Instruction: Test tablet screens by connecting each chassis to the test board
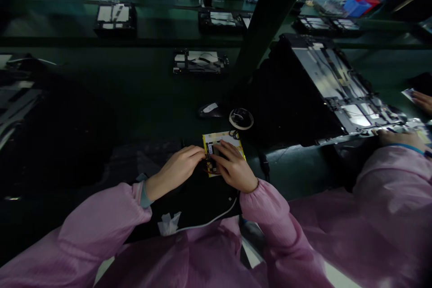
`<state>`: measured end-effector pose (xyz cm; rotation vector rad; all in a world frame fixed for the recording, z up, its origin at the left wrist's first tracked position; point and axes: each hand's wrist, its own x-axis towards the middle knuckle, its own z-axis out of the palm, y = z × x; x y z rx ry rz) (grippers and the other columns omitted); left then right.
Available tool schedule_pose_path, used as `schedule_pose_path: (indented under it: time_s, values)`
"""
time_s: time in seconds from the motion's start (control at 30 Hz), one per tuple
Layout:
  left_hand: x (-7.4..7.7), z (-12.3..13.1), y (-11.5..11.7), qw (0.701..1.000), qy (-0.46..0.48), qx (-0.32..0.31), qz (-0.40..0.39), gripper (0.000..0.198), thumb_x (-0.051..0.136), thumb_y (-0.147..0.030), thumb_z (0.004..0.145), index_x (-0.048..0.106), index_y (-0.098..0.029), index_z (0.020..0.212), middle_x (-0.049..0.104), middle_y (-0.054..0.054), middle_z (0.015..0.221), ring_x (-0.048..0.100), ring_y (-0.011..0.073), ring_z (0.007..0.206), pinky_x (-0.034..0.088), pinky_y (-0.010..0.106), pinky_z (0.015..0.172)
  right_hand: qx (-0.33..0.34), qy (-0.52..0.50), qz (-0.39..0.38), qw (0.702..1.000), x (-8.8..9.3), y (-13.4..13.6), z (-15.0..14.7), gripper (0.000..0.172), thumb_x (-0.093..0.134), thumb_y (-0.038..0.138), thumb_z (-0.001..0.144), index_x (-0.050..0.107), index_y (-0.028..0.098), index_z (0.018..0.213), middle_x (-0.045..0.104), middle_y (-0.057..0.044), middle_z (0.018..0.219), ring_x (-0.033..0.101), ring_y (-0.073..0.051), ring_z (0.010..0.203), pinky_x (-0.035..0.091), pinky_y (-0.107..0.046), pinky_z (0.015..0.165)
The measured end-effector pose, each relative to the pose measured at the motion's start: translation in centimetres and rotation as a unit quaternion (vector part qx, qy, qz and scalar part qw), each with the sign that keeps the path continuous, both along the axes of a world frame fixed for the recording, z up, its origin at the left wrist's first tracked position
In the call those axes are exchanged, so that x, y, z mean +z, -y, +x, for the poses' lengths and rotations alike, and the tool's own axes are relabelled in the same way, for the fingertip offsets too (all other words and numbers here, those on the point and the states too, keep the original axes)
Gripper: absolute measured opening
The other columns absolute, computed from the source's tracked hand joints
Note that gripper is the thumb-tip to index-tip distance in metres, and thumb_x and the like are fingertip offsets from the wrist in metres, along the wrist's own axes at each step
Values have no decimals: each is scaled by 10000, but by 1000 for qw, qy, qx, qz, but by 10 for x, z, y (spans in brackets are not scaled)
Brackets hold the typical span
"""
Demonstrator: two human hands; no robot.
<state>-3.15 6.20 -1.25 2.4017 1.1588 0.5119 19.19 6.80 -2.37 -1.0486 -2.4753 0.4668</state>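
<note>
A flat, pale battery pack (221,136) with yellow taped edges lies in front of me, a small dark circuit board (210,156) on its left part. At its left edge, my left hand (180,166) is closed, with the fingertips pinched on the pack's border by the board. Over the pack's right part lies my right hand (236,168). Its fingers bend across the pack and press on it near the board, hiding much of the surface. Thin dark wires (233,134) cross the pack's top edge.
A round, white-rimmed dish (241,119) and a black mouse-shaped object (212,109) sit just beyond. A large opened device panel (337,81) stands at right, near a co-worker's pink sleeve (394,175). More device units (201,62) lie farther back. A black cable (265,164) runs nearby.
</note>
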Motion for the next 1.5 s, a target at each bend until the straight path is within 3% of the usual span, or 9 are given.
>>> schedule_pose_path:
  time_s: [0.33, 0.7, 1.03, 1.2, 1.33, 1.4, 1.5]
  values:
    - [1, 1, 1, 1000, -3, -5, 7, 282, 377, -53, 913, 588, -155, 1069, 623, 75, 1084, 596, 182, 1005, 533, 368, 919, 4, -4, -1, 1000, 0, -1, 0, 343, 512, 125, 877, 660, 211, 1174, 571, -119, 1330, 377, -286, 1375, 405, -548, 1082]
    - [-2, 8, -2, 991, -124, -14, 50, 187, 390, -78, 931, 567, -131, 948, 580, 74, 963, 536, 200, 911, 496, 359, 858, 9, 0, 15, 1000, -2, 0, 1, 339, 486, 132, 893, 661, 194, 1177, 557, -103, 1345, 362, -289, 1380, 388, -519, 1106]
    - [-4, 11, -2, 995, -92, -1, 22, 152, 426, -78, 923, 565, -135, 947, 577, 63, 943, 543, 185, 895, 491, 324, 848, 8, 28, 18, 999, 4, 3, -3, 334, 530, 153, 867, 671, 224, 1161, 565, -71, 1329, 359, -313, 1375, 368, -525, 1115]
    - [-7, 9, -2, 995, -100, -5, 22, 163, 418, -72, 913, 571, -120, 946, 579, 79, 958, 537, 200, 917, 486, 345, 872, -4, 66, 31, 997, 5, 6, -16, 332, 560, 131, 845, 671, 196, 1151, 560, -129, 1323, 346, -332, 1380, 352, -531, 1116]
    - [-3, 9, -4, 994, -107, -3, 20, 182, 421, -103, 913, 598, -118, 955, 590, 93, 991, 533, 207, 930, 476, 355, 882, 6, 30, 18, 999, 11, 4, -9, 350, 537, 133, 859, 654, 225, 1176, 575, -107, 1311, 397, -296, 1349, 366, -528, 1100]
    - [3, 12, -6, 994, -107, 6, 27, 201, 434, -128, 910, 619, -126, 990, 599, 103, 1047, 526, 222, 985, 464, 371, 901, -16, -24, 18, 999, 19, 6, 4, 376, 490, 129, 880, 619, 227, 1219, 591, -91, 1287, 455, -263, 1297, 396, -495, 1079]
    - [11, 23, -9, 992, -115, 15, 50, 243, 449, -235, 930, 646, -125, 1020, 600, 122, 1093, 510, 262, 1046, 456, 401, 897, -149, -88, 33, 984, 32, 18, 27, 343, 427, 118, 901, 633, 220, 1156, 652, -85, 1121, 566, -232, 1114, 476, -426, 962]
